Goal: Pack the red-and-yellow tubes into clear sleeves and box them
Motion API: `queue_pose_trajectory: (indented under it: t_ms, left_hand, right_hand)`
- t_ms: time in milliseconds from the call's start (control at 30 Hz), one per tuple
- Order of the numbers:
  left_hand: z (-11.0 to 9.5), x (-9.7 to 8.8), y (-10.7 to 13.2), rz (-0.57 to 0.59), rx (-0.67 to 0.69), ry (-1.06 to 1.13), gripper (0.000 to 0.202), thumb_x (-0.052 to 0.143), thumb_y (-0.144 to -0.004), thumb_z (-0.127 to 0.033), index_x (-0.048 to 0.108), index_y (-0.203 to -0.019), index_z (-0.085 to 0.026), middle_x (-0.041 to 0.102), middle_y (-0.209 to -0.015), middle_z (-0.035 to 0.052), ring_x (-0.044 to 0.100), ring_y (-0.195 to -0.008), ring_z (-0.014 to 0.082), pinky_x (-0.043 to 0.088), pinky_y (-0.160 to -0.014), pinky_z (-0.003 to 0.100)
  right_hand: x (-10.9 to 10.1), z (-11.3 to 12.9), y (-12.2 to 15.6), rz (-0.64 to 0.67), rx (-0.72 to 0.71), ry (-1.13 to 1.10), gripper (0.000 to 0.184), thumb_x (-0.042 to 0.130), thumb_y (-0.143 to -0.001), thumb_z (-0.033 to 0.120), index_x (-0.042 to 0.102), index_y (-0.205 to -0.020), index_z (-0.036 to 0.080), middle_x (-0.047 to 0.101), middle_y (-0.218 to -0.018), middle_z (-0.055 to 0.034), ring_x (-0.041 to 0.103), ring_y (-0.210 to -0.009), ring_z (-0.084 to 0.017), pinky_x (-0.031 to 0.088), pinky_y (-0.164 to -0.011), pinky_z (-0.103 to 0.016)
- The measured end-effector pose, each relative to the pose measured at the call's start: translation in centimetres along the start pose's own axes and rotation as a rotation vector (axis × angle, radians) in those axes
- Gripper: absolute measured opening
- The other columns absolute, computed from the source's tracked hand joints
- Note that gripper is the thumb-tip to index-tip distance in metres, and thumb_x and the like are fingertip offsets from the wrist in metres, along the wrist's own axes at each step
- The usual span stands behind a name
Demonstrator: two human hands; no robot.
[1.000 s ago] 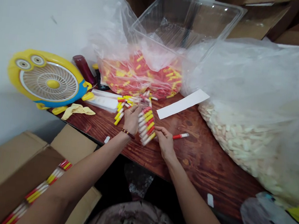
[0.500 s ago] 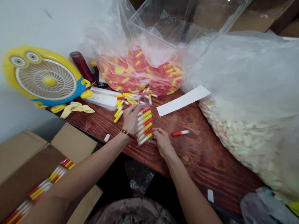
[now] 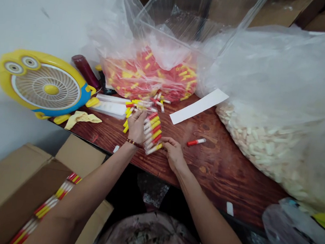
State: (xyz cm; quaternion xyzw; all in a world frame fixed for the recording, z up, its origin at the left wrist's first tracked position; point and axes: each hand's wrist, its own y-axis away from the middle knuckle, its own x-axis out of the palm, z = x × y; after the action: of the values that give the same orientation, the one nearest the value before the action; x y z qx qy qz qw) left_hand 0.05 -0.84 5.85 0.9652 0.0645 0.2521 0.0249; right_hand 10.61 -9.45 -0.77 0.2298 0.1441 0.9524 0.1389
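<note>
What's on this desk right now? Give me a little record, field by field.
Left hand: closed on the left edge of the row of tubes, which have red and yellow caps
Right hand: fingertips at the row's near end; hold unclear
Loose tube: red-capped, lying right of the hands
Behind: bag of red and yellow pieces; bag of white pieces at right
Left side: yellow fan; cardboard box below
Surface: wooden table
</note>
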Motion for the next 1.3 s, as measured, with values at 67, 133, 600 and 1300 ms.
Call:
queue_pose_trajectory:
  t_ms: [67, 133, 600, 1300]
  left_hand:
    - [-0.4, -0.1, -0.3, 0.011, -0.016, -0.003, 0.02, 0.076, -0.065, -0.029, 0.063, -0.073, -0.015, 0.064, -0.063, -0.0025, 0.059, -0.053, 0.0097, 0.051, -0.055, 0.022]
    - [-0.8, -0.2, -0.5, 0.029, -0.028, -0.013, 0.019, 0.076, -0.064, -0.026, 0.062, -0.07, -0.014, 0.064, -0.063, -0.0026, 0.058, -0.052, 0.0086, 0.049, -0.054, 0.021]
    - [0.0, 0.2, 0.6, 0.055, -0.075, -0.03, 0.02, 0.078, -0.061, -0.027, 0.062, -0.065, -0.015, 0.062, -0.056, -0.0024, 0.056, -0.047, 0.0095, 0.047, -0.049, 0.021]
    - [-0.7, 0.1, -0.1, 0.052, -0.074, -0.046, 0.022, 0.079, -0.061, -0.029, 0.064, -0.069, -0.015, 0.064, -0.059, -0.0017, 0.058, -0.05, 0.0102, 0.048, -0.052, 0.022]
  right_hand:
    - [0.0, 0.6, -0.2, 0.055, -0.011, 0.014, 0.023, 0.064, -0.057, 0.025, 0.066, -0.079, 0.02, 0.07, -0.078, -0.0009, 0.062, -0.069, -0.016, 0.05, -0.064, -0.028]
    - [0.2, 1.2, -0.5, 0.071, -0.06, 0.042, 0.026, 0.068, -0.059, 0.029, 0.068, -0.084, 0.021, 0.07, -0.078, -0.0002, 0.062, -0.071, -0.016, 0.049, -0.065, -0.028]
    - [1.3, 0.5, -1.6, -0.104, -0.107, 0.061, 0.006, 0.055, -0.059, 0.025, 0.057, -0.059, 0.019, 0.056, -0.053, 0.0038, 0.047, -0.05, -0.011, 0.035, -0.05, -0.023]
    - [0.8, 0.8, -1.0, 0.037, -0.23, 0.113, 0.026, 0.068, -0.066, 0.035, 0.069, -0.086, 0.02, 0.07, -0.08, -0.001, 0.061, -0.072, -0.017, 0.047, -0.069, -0.028]
